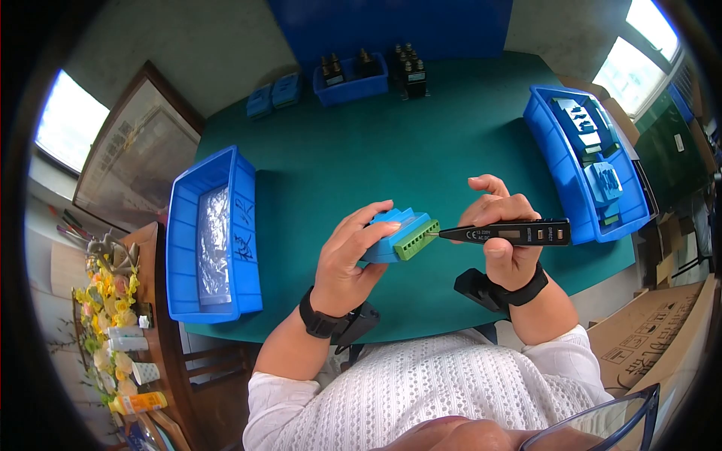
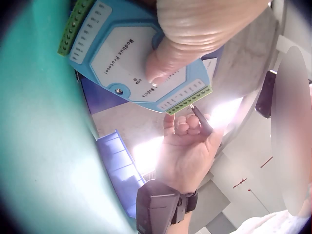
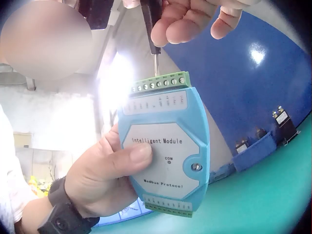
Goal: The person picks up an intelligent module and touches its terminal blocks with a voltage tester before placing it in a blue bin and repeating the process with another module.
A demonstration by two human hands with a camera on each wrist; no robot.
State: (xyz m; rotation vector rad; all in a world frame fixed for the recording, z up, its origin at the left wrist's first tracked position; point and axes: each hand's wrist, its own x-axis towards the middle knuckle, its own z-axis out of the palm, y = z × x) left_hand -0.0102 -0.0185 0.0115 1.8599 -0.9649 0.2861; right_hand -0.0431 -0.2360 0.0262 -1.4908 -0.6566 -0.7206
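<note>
The thumb and fingers of the right hand (image 1: 517, 263) pinch the tester (image 1: 515, 233) by its black handle, one finger standing off to the side; this grip seems chosen to keep the shaft lined up and free to turn, with the printed barrel left in sight. The left hand (image 1: 342, 259) grips the module (image 3: 183, 114); its thumb lies across the printed face and the other fingers go behind, where the right wrist view hides most of them; the hold looks meant to brace the body against a push while leaving both ends bare.

The tester's tip meets the green strip (image 1: 416, 242) at the module's near end; whether it sits in a screw slot or only rests at the edge, I cannot tell; the second strip (image 3: 168, 210) is turned away at the opposite end. The module is held in the air above the table (image 1: 361, 158), between the two hands, probably so it can be tilted to suit the tool.

Farther out, one bin (image 1: 250, 286) stands to the left with a clear bag (image 1: 214, 248) in it; another bin (image 1: 538, 113) stands to the right, holding more blue modules (image 1: 605, 184), likely for easy reach; a small tray (image 1: 350, 95) with black parts sits at the back.
</note>
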